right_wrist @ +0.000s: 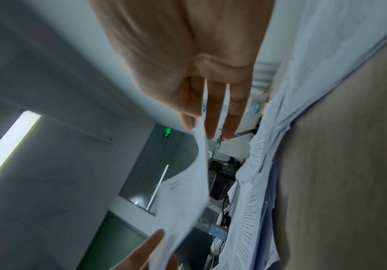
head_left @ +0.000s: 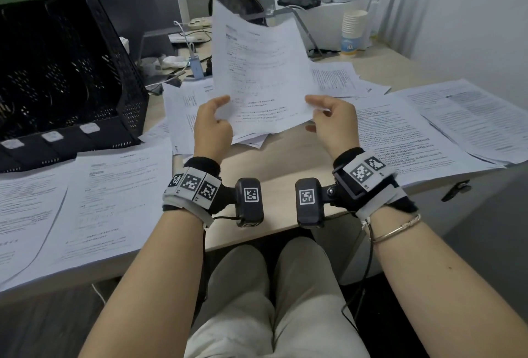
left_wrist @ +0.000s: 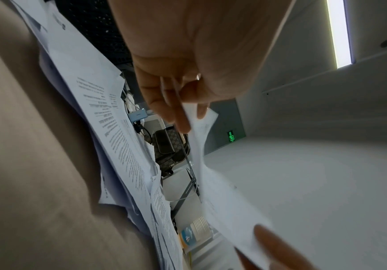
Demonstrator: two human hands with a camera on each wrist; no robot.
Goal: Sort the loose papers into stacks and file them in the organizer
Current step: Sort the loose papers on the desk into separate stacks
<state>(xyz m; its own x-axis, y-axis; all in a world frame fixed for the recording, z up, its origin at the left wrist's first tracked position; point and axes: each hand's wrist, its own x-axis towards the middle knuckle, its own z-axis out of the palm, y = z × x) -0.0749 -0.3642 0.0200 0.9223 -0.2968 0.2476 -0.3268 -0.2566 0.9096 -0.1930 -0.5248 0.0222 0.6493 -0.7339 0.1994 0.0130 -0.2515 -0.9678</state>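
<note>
both hands – left hand (head_left: pixel 213 126), right hand (head_left: pixel 328 124) – pinched the printed sheets (head_left: pixel 261 71) by the bottom corners, long axis upright, top leaning away.

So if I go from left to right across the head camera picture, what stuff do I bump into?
Black organizer → left hand → held paper → right hand → stack of paper cups → printed pages at the table's right edge.
</note>
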